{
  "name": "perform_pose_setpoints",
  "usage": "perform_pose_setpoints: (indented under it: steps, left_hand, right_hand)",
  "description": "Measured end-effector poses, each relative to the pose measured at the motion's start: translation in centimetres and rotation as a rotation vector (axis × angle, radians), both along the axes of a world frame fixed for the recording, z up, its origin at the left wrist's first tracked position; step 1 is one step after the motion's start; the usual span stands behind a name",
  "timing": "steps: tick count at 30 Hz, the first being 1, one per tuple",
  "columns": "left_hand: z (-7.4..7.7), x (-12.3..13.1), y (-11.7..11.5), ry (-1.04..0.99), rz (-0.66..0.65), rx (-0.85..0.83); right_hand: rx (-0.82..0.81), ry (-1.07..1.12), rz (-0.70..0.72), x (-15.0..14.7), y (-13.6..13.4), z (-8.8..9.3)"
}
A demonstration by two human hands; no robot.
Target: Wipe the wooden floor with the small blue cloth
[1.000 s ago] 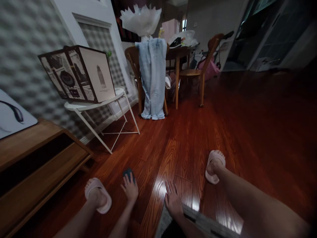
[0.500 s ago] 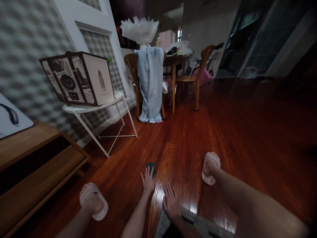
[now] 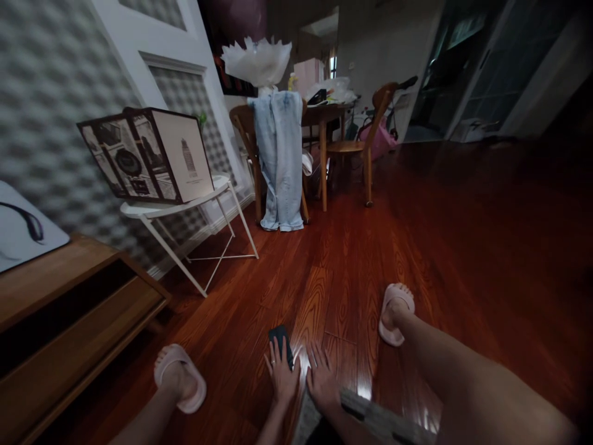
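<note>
Low at the centre, my left hand (image 3: 283,375) lies with its fingers spread, a ring on one of them. Its fingertips overlap a dark, flat, rounded slab (image 3: 278,335) that looks like a smartphone, so part of the slab is hidden. It lies on the reddish wooden floor (image 3: 319,296). Close by on the right, my right hand (image 3: 322,380) is flat and open, fingers stretched forward, holding nothing. A grey, slab-like thing (image 3: 365,409) shows under and beside my right forearm.
My feet in pale slippers (image 3: 185,377) stand on either side. A wooden cabinet (image 3: 92,266) is at left, near a white side table (image 3: 222,185) carrying a printed box (image 3: 189,154). Farther back, jeans (image 3: 280,161) hang over a chair beside a dining table (image 3: 324,112).
My left hand has drawn back toward me, and the dark slab has slid nearer along with it. My right hand has stayed about where it was. The view has shifted slightly.
</note>
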State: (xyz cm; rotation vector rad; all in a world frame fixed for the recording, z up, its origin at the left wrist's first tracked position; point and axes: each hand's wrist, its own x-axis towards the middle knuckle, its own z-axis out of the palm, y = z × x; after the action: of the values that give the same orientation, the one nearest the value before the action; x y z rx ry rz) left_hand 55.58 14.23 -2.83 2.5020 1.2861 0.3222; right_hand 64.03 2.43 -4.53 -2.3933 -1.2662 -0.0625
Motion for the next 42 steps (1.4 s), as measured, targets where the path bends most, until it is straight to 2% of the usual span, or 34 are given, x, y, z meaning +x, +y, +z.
perform_pose_setpoints:
  steps: [3, 5, 8, 11, 15, 18, 22, 24, 26, 30, 32, 35, 38, 40, 42]
  left_hand:
    - [-0.8, -1.3, 0.9, -0.073, 0.025, 0.011]
    - [-1.6, -3.1, 2.3, -0.084, 0.095, 0.078]
    - [-2.8, -6.3, 3.9, -0.039, 0.229, 0.165]
    - [-3.2, -8.5, 4.3, 0.022, 0.245, 0.202]
    - [-3.4, -8.9, 3.9, 0.042, 0.261, 0.241]
    - [-4.4, -8.5, 4.2, 0.024, 0.27, 0.254]
    - [-5.4, -8.6, 4.8, 0.048, 0.261, 0.269]
    - [-5.1, -8.7, 4.7, 0.064, 0.267, 0.294]
    - [-4.5, -8.7, 4.3, 0.084, 0.266, 0.309]
    - [-3.0, -8.7, 3.5, 0.128, 0.268, 0.314]
    - [-2.5, -8.7, 3.2, 0.142, 0.267, 0.319]
    - [-2.1, -8.7, 3.1, 0.152, 0.257, 0.315]
    - [-2.0, -8.7, 3.1, 0.148, 0.237, 0.292]
    - [-1.8, -8.6, 3.0, 0.136, 0.241, 0.276]
    - [-1.6, -8.5, 2.9, 0.134, 0.253, 0.273]
  right_hand:
    - [0.022, -0.015, -0.01, 0.1, 0.1, -0.6]
    - [0.033, -0.023, -0.008, 0.2, 0.1, -1.3]
    - [0.043, -0.022, 0.002, 0.5, 0.1, -2.2]
    - [0.03, -0.006, -0.006, 0.4, 0.8, -2.3]
    - [-0.023, 0.055, 0.032, -0.5, 3.9, -0.6]
    - [-0.018, 0.079, 0.219, -0.9, 6.5, 1.3]
    - [-0.057, 0.172, 0.47, -0.2, 8.3, 3.7]
    - [-0.074, 0.215, 0.507, -0.2, 9.1, 4.6]
    - [-0.105, 0.224, 0.469, -0.8, 10.1, 4.8]
    - [-0.204, 0.175, 0.324, -3.0, 11.3, 3.4]
    - [-0.206, 0.146, 0.324, -3.1, 10.8, 2.6]
    - [-0.18, 0.12, 0.497, -0.8, 9.3, 2.4]
    - [-0.184, 0.107, 0.689, 3.2, 8.2, 3.2]
    - [-0.192, 0.081, 0.727, 5.8, 8.0, 3.9]
    - [-0.191, 0.048, 0.659, 7.7, 8.0, 4.2]
